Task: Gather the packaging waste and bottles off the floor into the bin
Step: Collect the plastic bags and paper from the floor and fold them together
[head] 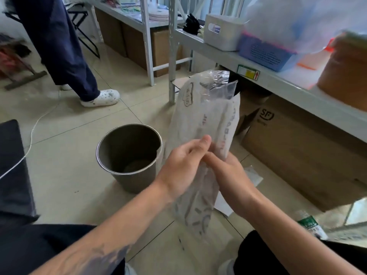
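Observation:
A long clear plastic packaging bag [206, 116] with printed markings stands upright in the air, just right of a round metal bin [111, 165] on the tiled floor. My left hand [182, 165] pinches the bag at its middle. From the right side my right hand [228, 175] grips the same spot. Inside the bin I see only its bare bottom. A clear plastic bottle with a green label [309, 225] lies on the floor at the lower right. White paper scraps [254, 173] lie on the floor behind my right wrist.
A grey metal shelf [278, 80] runs along the right, holding a white box [222, 32] and a blue basket [266, 52]. Cardboard boxes [297, 151] sit beneath it. Another person's legs [65, 56] stand at the upper left. A white cable [33, 132] crosses the floor on the left.

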